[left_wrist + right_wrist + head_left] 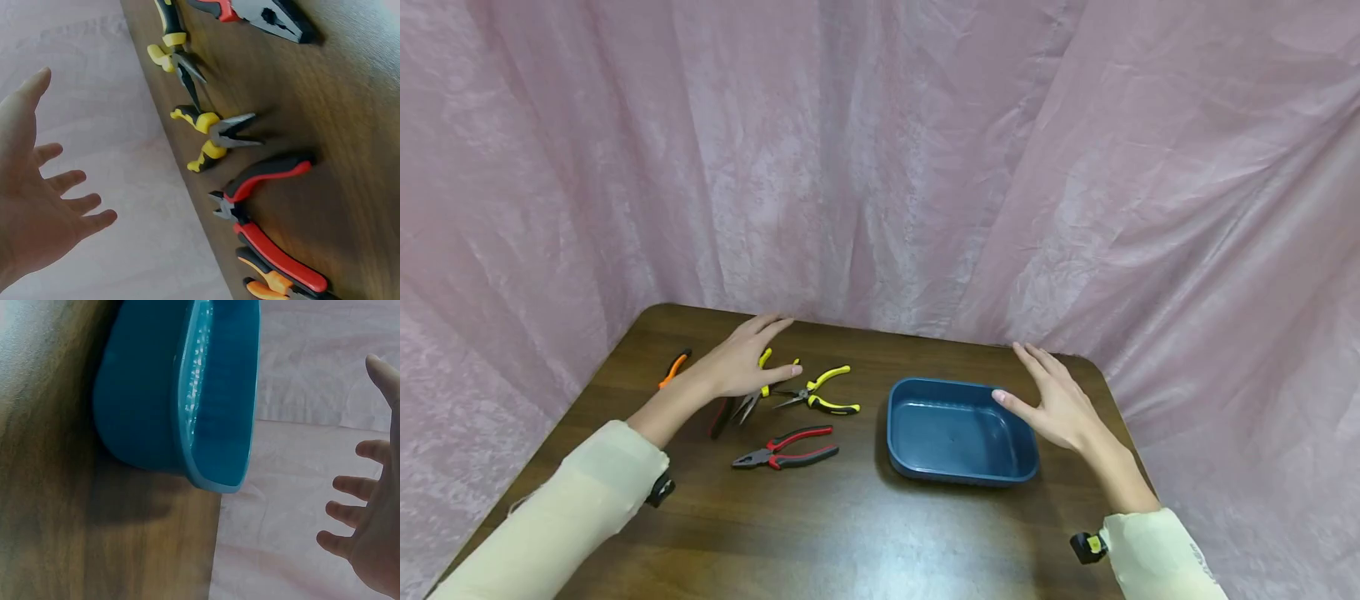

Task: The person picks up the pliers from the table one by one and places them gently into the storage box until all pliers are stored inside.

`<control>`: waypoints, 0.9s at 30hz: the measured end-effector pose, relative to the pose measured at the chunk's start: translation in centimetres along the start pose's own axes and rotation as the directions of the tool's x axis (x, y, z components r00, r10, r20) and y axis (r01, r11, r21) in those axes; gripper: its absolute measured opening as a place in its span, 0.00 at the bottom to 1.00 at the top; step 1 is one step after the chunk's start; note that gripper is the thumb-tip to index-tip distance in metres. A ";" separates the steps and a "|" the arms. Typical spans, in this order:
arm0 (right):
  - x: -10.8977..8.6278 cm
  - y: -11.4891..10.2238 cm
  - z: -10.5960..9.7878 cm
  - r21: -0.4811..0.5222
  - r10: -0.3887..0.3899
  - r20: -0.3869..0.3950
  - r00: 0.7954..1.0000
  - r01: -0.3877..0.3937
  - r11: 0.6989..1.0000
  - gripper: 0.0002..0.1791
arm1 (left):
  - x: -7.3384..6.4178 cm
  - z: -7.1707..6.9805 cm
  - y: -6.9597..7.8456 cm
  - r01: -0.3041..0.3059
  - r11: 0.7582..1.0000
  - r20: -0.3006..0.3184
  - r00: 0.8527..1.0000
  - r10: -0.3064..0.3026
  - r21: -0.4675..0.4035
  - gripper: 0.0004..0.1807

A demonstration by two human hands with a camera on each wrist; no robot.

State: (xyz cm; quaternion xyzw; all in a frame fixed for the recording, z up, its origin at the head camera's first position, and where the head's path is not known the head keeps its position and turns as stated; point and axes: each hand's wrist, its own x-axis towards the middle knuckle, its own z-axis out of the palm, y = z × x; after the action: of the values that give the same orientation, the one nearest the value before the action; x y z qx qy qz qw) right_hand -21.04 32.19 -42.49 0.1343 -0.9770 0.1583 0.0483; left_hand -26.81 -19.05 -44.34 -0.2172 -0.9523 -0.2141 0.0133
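My left hand [739, 365] hovers with spread fingers over the pliers at the table's left side, holding nothing. Under and beside it lie two yellow-and-black pliers, one with long-nose jaws [811, 394] and another [215, 134] partly hidden by the hand in the head view. Red-and-black cutting pliers [284, 259] and orange-and-black pliers [674, 367] lie farther left. Nearer the front are red-and-black combination pliers [771, 456], handles spread. My right hand [1060, 408], empty with fingers extended, is above the right side of a blue plastic bin [144, 387]; whether its thumb touches the rim is unclear.
The brown wooden table [760, 533] carries the tools on the left and the bin right of centre. A pink curtain [880, 167] hangs behind the table's back edge and along its sides. Each wrist bears a small black camera [1088, 547].
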 end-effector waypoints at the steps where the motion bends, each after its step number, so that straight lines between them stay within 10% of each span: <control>1: 0.0 0.1 0.0 0.007 -0.002 0.003 1.000 0.002 1.000 0.49 | 0.0 0.0 -0.2 -0.003 1.000 0.003 1.000 0.003 0.003 0.50; 27: -1.2 1.8 1.7 0.081 0.023 0.061 0.998 -0.028 0.996 0.48 | -1.6 -0.8 -3.3 0.064 0.996 0.027 0.997 -0.066 0.056 0.52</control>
State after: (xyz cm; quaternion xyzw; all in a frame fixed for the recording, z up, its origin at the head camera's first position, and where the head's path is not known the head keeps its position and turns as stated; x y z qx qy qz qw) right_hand -20.49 33.56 -44.74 0.1285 -0.9724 0.1947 0.0112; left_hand -26.79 -22.68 -45.13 -0.1887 -0.9645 -0.1847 -0.0015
